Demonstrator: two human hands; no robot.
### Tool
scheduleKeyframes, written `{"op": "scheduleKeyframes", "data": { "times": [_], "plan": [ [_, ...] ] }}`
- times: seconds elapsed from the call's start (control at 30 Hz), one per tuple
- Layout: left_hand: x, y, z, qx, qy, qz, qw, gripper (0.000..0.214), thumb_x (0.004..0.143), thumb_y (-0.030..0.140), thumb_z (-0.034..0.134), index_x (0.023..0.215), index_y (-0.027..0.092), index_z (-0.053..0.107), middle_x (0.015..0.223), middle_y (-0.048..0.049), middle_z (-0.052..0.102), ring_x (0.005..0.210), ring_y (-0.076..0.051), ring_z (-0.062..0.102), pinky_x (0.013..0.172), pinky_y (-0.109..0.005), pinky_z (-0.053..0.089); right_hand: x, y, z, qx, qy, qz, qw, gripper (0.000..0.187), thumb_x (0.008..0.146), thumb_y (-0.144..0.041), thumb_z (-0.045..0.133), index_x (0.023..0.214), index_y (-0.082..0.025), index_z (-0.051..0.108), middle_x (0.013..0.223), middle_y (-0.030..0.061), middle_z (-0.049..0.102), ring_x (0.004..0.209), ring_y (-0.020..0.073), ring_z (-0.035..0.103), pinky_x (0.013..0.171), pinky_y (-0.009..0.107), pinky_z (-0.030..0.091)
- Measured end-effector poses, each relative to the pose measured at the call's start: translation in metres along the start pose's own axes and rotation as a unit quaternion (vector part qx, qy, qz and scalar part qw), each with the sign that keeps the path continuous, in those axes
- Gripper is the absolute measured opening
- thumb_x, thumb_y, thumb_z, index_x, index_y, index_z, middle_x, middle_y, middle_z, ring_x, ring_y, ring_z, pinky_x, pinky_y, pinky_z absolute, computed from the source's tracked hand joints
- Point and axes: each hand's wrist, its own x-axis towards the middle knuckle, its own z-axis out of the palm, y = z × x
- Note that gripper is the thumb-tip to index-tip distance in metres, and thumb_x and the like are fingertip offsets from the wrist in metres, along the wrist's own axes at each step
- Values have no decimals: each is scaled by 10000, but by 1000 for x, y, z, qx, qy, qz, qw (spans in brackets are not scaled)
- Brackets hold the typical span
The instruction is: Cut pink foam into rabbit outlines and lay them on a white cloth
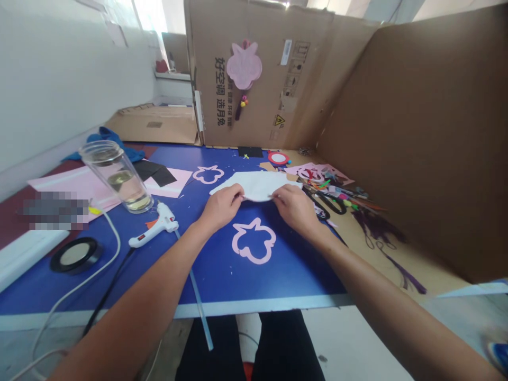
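Note:
A white sheet of paper or thin fabric [260, 184] lies on the blue table [214, 275]. My left hand [222, 205] pinches its near edge on the left with curled fingers. My right hand [292, 206] pinches the same edge on the right. Just in front of both hands lies a pink rabbit-shaped outline frame [254, 242]. A second pink outline [208, 174] lies behind the left hand.
A glass of liquid [119, 177], a white glue gun [156, 226] with cable, a glue stick [198, 296] and a black tape roll [75, 254] lie left. Scissors [325, 203], craft scraps and purple tassels [381, 233] lie right. Cardboard walls [416, 132] stand behind and right.

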Motion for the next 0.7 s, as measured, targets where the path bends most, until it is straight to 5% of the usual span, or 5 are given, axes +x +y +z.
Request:
{"op": "scheduleKeyframes", "data": {
  "times": [0.13, 0.27, 0.4, 0.53, 0.7],
  "plan": [
    [11, 0, -4, -48, 76, -3, 996, 281, 882, 95, 559, 1089, 239, 683, 1004, -44, 707, 959, -230, 671, 913, -383, 510, 27, -3, -28, 33, 103, 33, 994, 216, 1027, -280, 536, 1064, -274, 749, 1100, 103, 779, 999, 325, 710, 807, 417, 510],
    [18, -3, -7, -41, 108, -27, 993, 153, 853, 103, 594, 887, 227, 676, 1018, -62, 701, 1047, -256, 664, 974, -406, 504, 60, -17, -63, 68, 164, 7, 984, 190, 995, -257, 548, 1037, -256, 734, 1001, 89, 775, 915, 294, 697, 775, 393, 487],
    [24, -5, -15, -133, 179, -70, 972, 134, 878, 116, 584, 883, 243, 625, 903, -16, 697, 881, -218, 658, 861, -372, 516, 79, -33, -90, 79, 197, -7, 977, 169, 999, -280, 551, 1048, -269, 712, 948, 66, 747, 906, 287, 672, 769, 394, 489],
    [40, 2, -42, -217, 297, -74, 927, 137, 911, 123, 578, 902, 257, 609, 769, 12, 611, 742, -190, 604, 741, -329, 507, 84, -47, -114, 70, 230, -11, 971, 103, 1009, -327, 585, 1015, -303, 684, 921, 67, 723, 966, 320, 653, 826, 439, 500],
    [51, 38, -96, -178, 387, 33, 904, 95, 961, 187, 689, 965, 265, 634, 921, -3, 655, 912, -198, 665, 885, -334, 533, 77, -66, -145, 89, 290, -38, 952, 103, 1040, -285, 547, 1004, -288, 643, 844, 49, 646, 838, 287, 633, 798, 437, 480]
  ]
}}
